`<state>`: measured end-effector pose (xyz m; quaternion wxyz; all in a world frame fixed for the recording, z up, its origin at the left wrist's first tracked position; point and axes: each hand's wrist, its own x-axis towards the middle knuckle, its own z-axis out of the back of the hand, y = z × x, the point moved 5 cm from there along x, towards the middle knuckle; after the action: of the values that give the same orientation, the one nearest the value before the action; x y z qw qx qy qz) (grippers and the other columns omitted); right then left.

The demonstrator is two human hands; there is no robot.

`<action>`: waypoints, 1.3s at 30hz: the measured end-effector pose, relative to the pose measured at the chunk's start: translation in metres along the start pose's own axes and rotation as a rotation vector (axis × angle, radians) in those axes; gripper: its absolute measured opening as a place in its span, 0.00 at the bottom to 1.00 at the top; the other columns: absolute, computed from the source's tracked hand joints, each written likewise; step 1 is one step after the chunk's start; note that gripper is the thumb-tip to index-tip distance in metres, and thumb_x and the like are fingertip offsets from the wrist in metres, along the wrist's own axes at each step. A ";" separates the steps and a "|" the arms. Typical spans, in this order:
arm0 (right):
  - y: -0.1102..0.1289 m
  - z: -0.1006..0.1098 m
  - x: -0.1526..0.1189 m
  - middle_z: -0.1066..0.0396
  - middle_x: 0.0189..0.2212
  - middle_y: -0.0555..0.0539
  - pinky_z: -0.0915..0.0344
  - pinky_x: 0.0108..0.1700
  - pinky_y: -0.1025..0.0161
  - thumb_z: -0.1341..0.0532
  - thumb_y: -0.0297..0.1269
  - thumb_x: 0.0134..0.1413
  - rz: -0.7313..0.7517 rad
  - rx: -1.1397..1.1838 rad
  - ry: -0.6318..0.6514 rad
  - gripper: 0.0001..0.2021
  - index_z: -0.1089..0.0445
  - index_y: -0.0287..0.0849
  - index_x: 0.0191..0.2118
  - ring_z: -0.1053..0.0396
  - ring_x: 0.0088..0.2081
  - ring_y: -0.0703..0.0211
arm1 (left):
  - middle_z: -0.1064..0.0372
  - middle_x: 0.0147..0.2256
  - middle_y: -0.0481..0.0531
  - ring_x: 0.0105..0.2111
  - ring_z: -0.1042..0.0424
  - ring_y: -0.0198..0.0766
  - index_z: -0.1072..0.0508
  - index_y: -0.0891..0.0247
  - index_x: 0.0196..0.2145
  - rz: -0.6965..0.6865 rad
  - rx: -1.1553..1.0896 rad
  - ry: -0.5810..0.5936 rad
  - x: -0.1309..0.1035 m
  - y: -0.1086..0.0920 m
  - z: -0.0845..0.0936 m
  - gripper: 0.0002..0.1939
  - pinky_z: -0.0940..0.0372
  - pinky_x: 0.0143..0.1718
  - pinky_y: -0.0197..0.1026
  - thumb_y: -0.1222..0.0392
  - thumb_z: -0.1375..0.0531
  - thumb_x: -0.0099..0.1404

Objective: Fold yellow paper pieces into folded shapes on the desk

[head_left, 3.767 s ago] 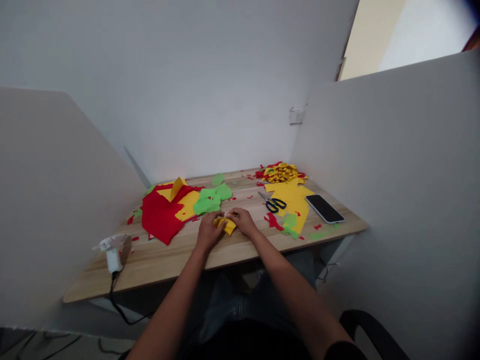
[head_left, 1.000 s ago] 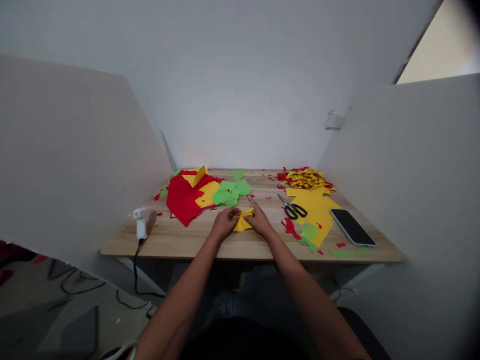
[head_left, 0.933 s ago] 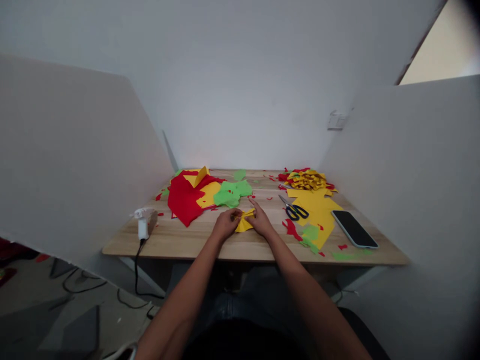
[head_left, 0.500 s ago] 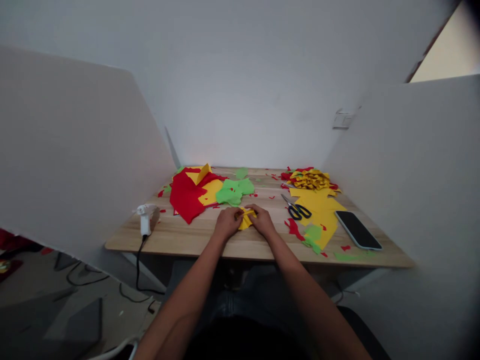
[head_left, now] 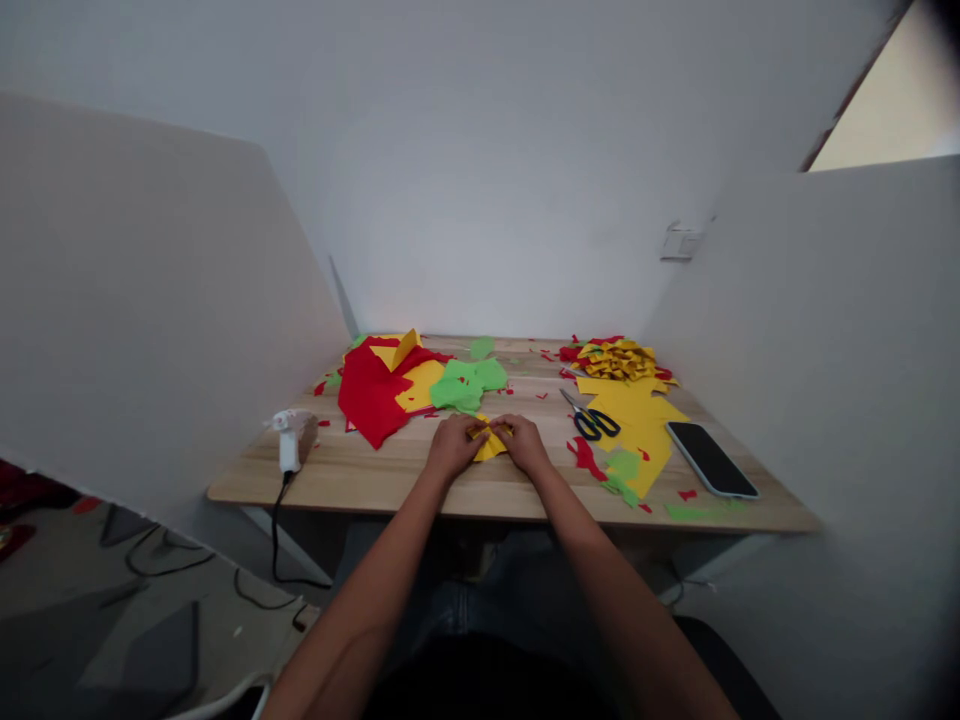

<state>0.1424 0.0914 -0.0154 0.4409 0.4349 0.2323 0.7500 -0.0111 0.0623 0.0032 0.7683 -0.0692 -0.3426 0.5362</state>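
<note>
Between my hands, low over the front middle of the table, is a small pleated piece of yellow paper (head_left: pixel 491 447). My left hand (head_left: pixel 454 445) pinches its left side and my right hand (head_left: pixel 523 442) pinches its right side, fingertips nearly meeting at the top. Parts of the paper are hidden behind the fingers. Just beyond it lie crumpled green pieces (head_left: pixel 466 384). Scissors (head_left: pixel 592 416) with dark handles rest to the right, their blades apart, partly on a yellow sheet (head_left: pixel 634 425).
A large red piece (head_left: pixel 371 395) lies over yellow sheets at the back left. A white glue gun (head_left: pixel 288 445) stands at the left edge, its cord hanging down. Folded yellow pieces (head_left: pixel 619 360) are heaped at the back right. A phone (head_left: pixel 712 460) lies at the right. Partitions flank the table (head_left: pixel 420 485).
The fingers of both hands have shifted on the yellow paper and drawn closer at its top edge. Its pleats now fan out below them. The view has shifted slightly.
</note>
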 end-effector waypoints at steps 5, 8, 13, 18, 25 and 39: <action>0.004 0.002 -0.002 0.24 0.35 0.48 0.35 0.45 0.59 0.41 0.35 0.51 -0.003 0.148 -0.010 0.08 0.26 0.44 0.35 0.28 0.39 0.56 | 0.25 0.39 0.53 0.42 0.31 0.43 0.22 0.58 0.38 -0.023 0.014 -0.007 0.000 -0.004 0.004 0.11 0.40 0.45 0.44 0.52 0.38 0.61; 0.008 0.002 -0.003 0.25 0.33 0.49 0.34 0.42 0.61 0.41 0.36 0.50 -0.012 0.179 -0.007 0.07 0.28 0.43 0.34 0.28 0.37 0.57 | 0.25 0.36 0.53 0.40 0.31 0.43 0.22 0.57 0.36 -0.027 0.033 -0.041 -0.001 -0.007 0.007 0.10 0.41 0.43 0.44 0.52 0.39 0.62; 0.011 0.003 -0.004 0.26 0.31 0.49 0.35 0.38 0.63 0.40 0.39 0.50 -0.042 0.229 0.011 0.08 0.29 0.42 0.34 0.29 0.33 0.59 | 0.28 0.32 0.53 0.36 0.32 0.41 0.21 0.57 0.36 0.008 0.035 -0.080 -0.003 -0.007 0.009 0.12 0.40 0.40 0.42 0.49 0.40 0.62; 0.009 -0.002 -0.006 0.27 0.33 0.50 0.35 0.36 0.65 0.40 0.39 0.50 -0.018 0.297 0.106 0.10 0.31 0.42 0.39 0.29 0.34 0.60 | 0.29 0.32 0.52 0.36 0.32 0.41 0.21 0.57 0.36 0.021 0.026 -0.077 -0.003 -0.002 0.008 0.09 0.40 0.40 0.42 0.52 0.38 0.61; 0.004 -0.006 -0.004 0.25 0.32 0.48 0.34 0.37 0.63 0.39 0.41 0.49 -0.056 0.322 0.093 0.08 0.30 0.41 0.32 0.29 0.34 0.58 | 0.28 0.34 0.53 0.37 0.32 0.41 0.21 0.59 0.35 0.002 -0.004 -0.054 -0.003 -0.002 0.006 0.07 0.39 0.40 0.41 0.56 0.38 0.61; 0.005 0.000 -0.003 0.24 0.35 0.49 0.35 0.38 0.64 0.40 0.35 0.50 0.020 0.200 0.013 0.09 0.26 0.44 0.38 0.30 0.34 0.59 | 0.29 0.33 0.52 0.37 0.31 0.41 0.22 0.58 0.36 -0.022 -0.007 -0.110 -0.004 -0.004 0.009 0.07 0.37 0.40 0.41 0.56 0.38 0.61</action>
<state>0.1412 0.0860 -0.0130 0.3862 0.4743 0.3046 0.7302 -0.0140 0.0550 0.0099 0.7539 -0.0385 -0.3867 0.5298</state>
